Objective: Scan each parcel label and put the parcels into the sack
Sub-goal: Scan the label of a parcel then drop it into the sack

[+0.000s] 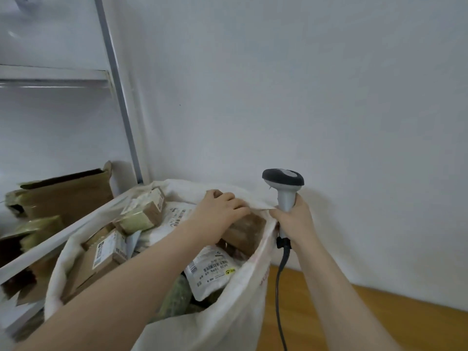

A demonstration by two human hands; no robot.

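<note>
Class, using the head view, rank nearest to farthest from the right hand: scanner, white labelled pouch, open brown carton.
1. scanner, gripped by the right hand.
2. white labelled pouch, inside the sack.
3. open brown carton, far left.

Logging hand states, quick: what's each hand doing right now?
Left hand: grips the brown parcel inside the sack.
Right hand: grips the scanner by its handle.
</note>
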